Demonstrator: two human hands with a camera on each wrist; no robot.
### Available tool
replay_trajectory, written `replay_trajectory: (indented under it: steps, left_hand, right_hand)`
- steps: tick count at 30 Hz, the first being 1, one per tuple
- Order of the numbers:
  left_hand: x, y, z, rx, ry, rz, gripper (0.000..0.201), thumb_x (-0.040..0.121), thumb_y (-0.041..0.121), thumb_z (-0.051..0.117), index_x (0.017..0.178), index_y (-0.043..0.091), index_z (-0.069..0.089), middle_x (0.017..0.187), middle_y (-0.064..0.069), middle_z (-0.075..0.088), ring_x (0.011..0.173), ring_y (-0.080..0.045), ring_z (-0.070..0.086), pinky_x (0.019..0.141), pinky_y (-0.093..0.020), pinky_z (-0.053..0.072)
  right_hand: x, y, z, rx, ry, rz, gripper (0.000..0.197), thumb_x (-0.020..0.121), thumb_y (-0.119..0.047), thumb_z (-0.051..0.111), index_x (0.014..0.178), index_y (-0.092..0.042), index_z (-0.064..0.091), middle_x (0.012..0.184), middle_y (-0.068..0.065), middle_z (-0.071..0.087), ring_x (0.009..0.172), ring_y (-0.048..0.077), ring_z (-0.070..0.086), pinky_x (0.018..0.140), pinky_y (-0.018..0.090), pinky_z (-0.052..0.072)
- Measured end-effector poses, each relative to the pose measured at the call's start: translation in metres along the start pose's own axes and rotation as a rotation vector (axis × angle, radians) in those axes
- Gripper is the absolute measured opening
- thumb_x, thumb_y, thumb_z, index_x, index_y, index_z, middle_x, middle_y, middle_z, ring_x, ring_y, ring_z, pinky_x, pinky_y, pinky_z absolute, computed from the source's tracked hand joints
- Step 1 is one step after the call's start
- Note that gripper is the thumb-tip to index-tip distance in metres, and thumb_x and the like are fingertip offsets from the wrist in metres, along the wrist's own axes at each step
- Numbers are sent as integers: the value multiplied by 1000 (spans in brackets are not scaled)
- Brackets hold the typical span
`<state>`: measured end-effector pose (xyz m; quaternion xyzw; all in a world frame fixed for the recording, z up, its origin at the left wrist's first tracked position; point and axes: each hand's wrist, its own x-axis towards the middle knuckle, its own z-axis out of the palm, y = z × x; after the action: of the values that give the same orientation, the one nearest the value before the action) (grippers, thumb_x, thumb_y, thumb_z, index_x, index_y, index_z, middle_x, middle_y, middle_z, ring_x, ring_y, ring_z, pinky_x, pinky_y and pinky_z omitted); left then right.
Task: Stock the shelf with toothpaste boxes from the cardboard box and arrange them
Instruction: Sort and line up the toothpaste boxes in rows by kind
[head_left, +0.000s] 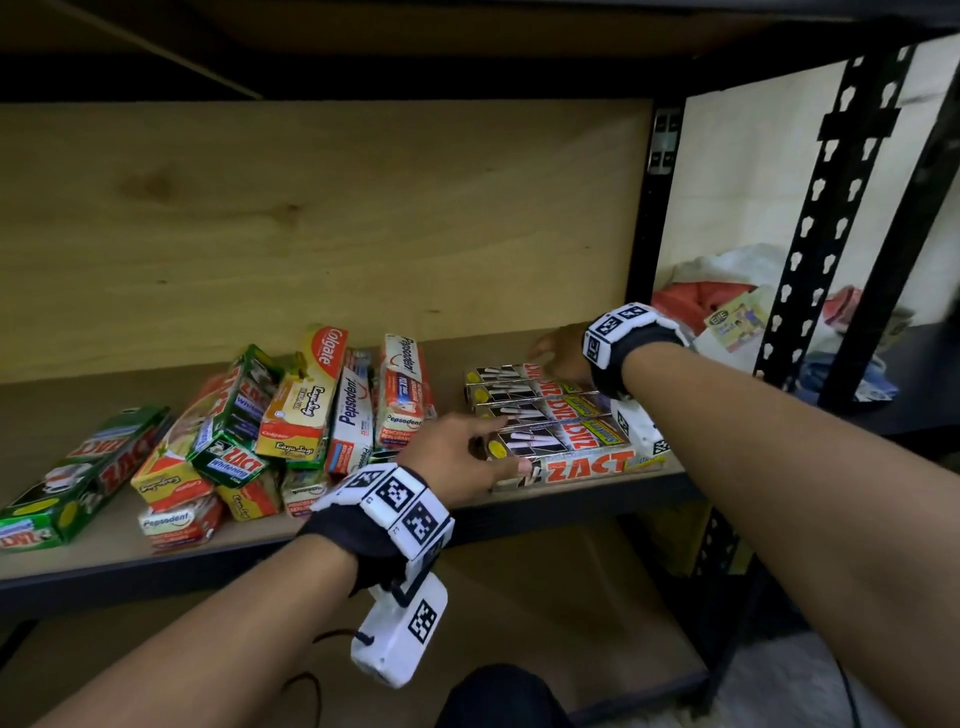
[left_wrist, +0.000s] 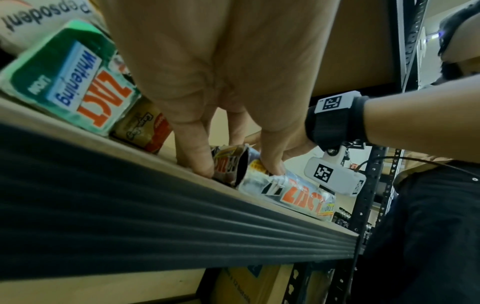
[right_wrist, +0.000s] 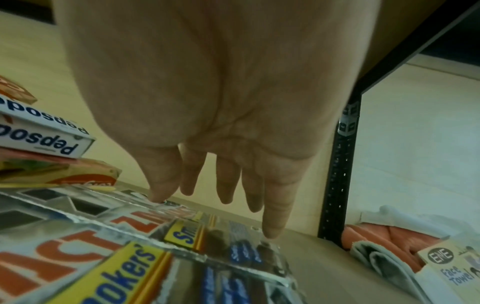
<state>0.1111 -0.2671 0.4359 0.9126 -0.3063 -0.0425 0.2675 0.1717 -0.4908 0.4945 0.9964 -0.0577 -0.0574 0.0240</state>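
Note:
Several silver ZACT Smokers boxes lie flat side by side on the right of the wooden shelf. My left hand is at their left ends, fingers spread and touching the front boxes and the thumb against the nearest box's front face. The left wrist view shows the left hand pressing its fingertips on a ZACT box end. My right hand reaches to the back right of the row with straight fingers. In the right wrist view the right hand has its thumb tip on the rearmost ZACT box.
A loose heap of boxes lies left of the row: green ZACT Whitening, Colgate, Pepsodent and a long green ZACT box. A black upright post bounds the shelf on the right. Cloths and a face-towel pack lie beyond.

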Motion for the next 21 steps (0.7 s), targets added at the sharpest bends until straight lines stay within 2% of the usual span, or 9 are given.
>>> replay_trajectory:
  steps: [5,6,8,9,10,13,16,18,21]
  left_hand:
    - [1,-1,4,3,46,-2,72,78,64,67,142,36,48,146,2,49,132,-17,47,104,-27,38]
    - [1,-2,5,-2,58,0,72,78,64,67,142,36,49,144,1,50,131,-17,48,104,-27,38]
    - [1,-3,7,-6,73,5,72,77,65,68,140,36,50,141,0,52,128,-16,50,102,-27,40]
    - [0,-3,7,-5,78,3,71,77,65,67,140,37,50,140,0,53,127,-17,50,101,-26,40]
    - [0,-3,8,-4,81,3,71,77,66,67,140,37,50,139,0,53,126,-17,51,101,-26,40]
    - [1,-4,9,-6,82,10,72,77,66,67,141,37,49,141,0,52,127,-17,50,101,-27,40]
    - [1,-4,9,-18,88,21,71,78,65,67,141,36,50,141,0,52,127,-16,50,97,-23,36]
    - [0,-3,9,-13,92,15,71,78,65,66,141,36,50,140,1,52,127,-17,50,98,-23,37]
    - [-2,2,7,8,90,12,72,78,65,66,141,34,50,138,0,54,124,-17,52,100,-27,42]
  right_hand:
    - [11,0,4,-92,-123,19,50,103,-33,41,152,-35,35,160,-5,33,139,21,41,116,35,32]
    - [8,-1,2,-106,-143,12,50,103,-30,40,152,-36,35,159,-5,33,131,19,47,111,32,35]
    - [5,-2,-2,-97,-161,3,50,103,-29,38,153,-35,35,157,-5,37,98,13,56,90,25,45]
    - [3,-3,-5,-91,-165,4,50,103,-30,37,153,-34,35,156,-5,38,84,10,53,80,22,45]
    - [0,-5,-5,-89,-163,4,51,103,-30,37,154,-33,33,157,-4,38,81,10,48,81,23,46]
    - [-4,-8,-5,-118,-176,-6,50,106,-26,35,156,-26,29,160,-2,31,109,10,43,108,29,35]
    - [-2,-7,-3,-100,-169,-8,50,104,-28,37,154,-31,33,161,-4,31,129,15,45,113,31,31]
    - [0,-4,2,-82,-148,-10,50,102,-33,38,151,-38,36,160,-8,30,144,21,35,119,35,28]
    - [-4,-3,6,-77,-122,-6,51,99,-43,40,148,-33,44,158,-2,37,141,25,40,117,36,30]
